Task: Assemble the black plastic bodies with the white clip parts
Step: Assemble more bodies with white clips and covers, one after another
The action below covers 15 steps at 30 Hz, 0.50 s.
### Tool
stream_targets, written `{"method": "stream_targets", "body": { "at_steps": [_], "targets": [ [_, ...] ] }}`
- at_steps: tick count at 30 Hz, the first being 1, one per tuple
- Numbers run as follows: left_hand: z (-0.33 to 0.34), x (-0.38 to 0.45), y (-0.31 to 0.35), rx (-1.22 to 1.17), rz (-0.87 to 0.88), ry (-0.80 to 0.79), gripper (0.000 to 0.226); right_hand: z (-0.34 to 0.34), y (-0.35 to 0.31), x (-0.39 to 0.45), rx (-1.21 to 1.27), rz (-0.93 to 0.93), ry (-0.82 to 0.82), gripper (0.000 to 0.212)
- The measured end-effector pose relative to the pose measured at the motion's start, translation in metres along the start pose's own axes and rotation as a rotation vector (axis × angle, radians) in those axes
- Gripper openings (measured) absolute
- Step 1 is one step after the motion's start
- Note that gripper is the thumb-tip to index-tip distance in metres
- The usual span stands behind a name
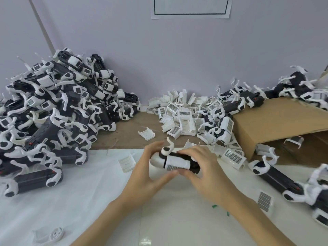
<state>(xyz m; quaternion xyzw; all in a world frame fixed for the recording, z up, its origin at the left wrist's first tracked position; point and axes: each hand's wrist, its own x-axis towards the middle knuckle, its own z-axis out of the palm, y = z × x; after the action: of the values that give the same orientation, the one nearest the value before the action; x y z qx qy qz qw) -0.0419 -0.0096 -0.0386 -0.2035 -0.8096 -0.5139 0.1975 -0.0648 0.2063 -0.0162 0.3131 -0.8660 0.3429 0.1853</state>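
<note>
1. Head view took in a white-covered table (88,201) against a pale wall (177,59), with a framed paper notice (191,8) taped up top.
2. At the left rose a big pile of assembled units (58,107), black bodies wearing white clips.
3. At the right, a cardboard box (276,121) lay tipped on its side, with more black-and-white units (292,86) along its upper edge.
4. Between pile and box sat a heap of loose white clip parts (182,110), several showing barcode labels.
5. Near the table's middle, both hands held one black plastic body (194,166) just above the cloth, a white clip part (177,163) wrapped round its middle.
6. The left hand (150,173) gripped it from the left end, thumb under the clip.
7. The right hand (200,167) curled over the right end, fingers pressing the black body.
8. One stray clip (126,162) lay just beside the left hand.
</note>
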Motion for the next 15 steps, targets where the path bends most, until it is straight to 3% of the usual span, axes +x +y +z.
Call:
{"method": "stream_targets", "body": {
  "at_steps": [4, 9, 15],
  "targets": [
    [-0.001, 0.000, -0.002, -0.021, -0.081, -0.032, 0.048, 0.007, 0.003, -0.003, -0.025, -0.050, -0.046, 0.042],
    [-0.001, 0.000, -0.002, 0.049, -0.072, -0.043, 0.041, 0.007, 0.010, -0.005, -0.018, -0.007, -0.095, 0.048],
    [0.001, -0.001, 0.000, 0.077, -0.047, -0.050, 0.039, 0.011, 0.011, -0.005, 0.023, 0.004, -0.085, 0.038]
  ]
}}
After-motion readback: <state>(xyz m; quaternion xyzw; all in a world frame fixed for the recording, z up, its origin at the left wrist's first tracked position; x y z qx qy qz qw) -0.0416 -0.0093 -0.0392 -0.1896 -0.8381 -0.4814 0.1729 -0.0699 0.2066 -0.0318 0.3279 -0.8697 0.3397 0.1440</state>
